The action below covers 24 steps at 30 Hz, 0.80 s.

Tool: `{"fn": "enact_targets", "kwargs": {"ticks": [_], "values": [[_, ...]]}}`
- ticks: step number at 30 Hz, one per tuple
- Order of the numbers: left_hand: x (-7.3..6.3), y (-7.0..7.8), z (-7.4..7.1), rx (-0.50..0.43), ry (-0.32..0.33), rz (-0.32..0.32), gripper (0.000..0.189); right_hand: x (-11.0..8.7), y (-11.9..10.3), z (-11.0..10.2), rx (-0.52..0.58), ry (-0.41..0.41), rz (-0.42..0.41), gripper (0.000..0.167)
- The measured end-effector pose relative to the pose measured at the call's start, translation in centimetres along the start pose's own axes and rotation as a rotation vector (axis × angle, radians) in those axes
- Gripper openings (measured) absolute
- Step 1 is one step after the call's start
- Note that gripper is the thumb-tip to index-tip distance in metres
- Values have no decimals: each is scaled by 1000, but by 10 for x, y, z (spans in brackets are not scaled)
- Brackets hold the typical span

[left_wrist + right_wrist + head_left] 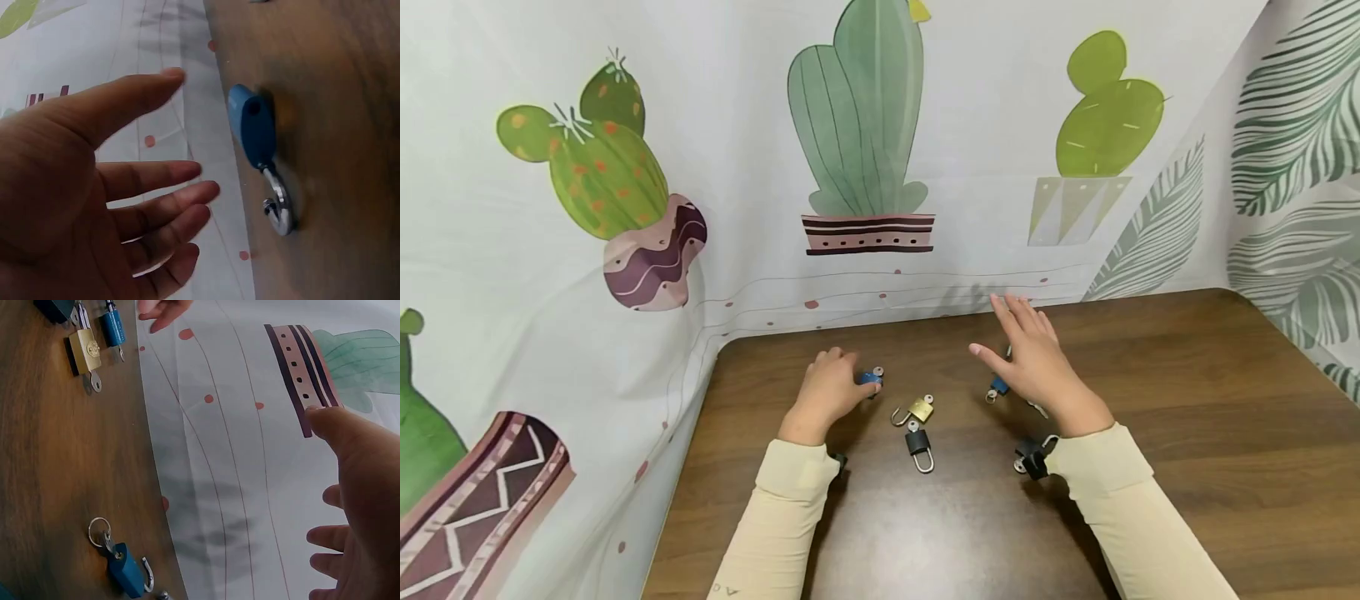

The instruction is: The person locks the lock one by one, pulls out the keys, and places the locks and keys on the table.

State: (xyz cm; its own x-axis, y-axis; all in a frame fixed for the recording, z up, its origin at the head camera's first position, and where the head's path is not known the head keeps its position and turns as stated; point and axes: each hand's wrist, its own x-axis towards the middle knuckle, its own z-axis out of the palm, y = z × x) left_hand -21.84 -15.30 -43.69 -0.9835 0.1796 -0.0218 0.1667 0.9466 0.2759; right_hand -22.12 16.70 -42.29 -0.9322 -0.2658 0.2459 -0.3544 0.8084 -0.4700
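In the head view my left hand (pixel 827 387) is over the table's left side, its thumb overlapping a blue padlock (pixel 870 379) with a key. The left wrist view shows its spread, slightly bent fingers apart from a blue padlock (pixel 253 125) with a swung-out shackle. My right hand (pixel 1037 367) is raised with straight, spread fingers, holding nothing. It partly covers another blue padlock (pixel 998 386), whose key, ring and open shackle show in the right wrist view. Between the hands lie a brass padlock (pixel 921 409), shackle open, and a black padlock (pixel 917 442) with a key.
A dark padlock (pixel 1030 458) with a key sits by the right cuff, partly hidden. Under the right hand a small silver piece (pixel 1037 408) shows. The brown wooden table (pixel 1225 400) meets a white cactus-printed cloth (pixel 985 167) at the back and left.
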Motion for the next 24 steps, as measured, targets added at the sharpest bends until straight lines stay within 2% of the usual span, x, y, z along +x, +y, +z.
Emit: {"fn": "enact_targets", "kwargs": {"ticks": [12,24], "values": [[4,-6,16,-26,-80,-27,42,-2,-4,10,11,-32,-49,82],[8,-5,24,-7,-66,-33,41,-4,-9,16,14,-80,-68,81]]}}
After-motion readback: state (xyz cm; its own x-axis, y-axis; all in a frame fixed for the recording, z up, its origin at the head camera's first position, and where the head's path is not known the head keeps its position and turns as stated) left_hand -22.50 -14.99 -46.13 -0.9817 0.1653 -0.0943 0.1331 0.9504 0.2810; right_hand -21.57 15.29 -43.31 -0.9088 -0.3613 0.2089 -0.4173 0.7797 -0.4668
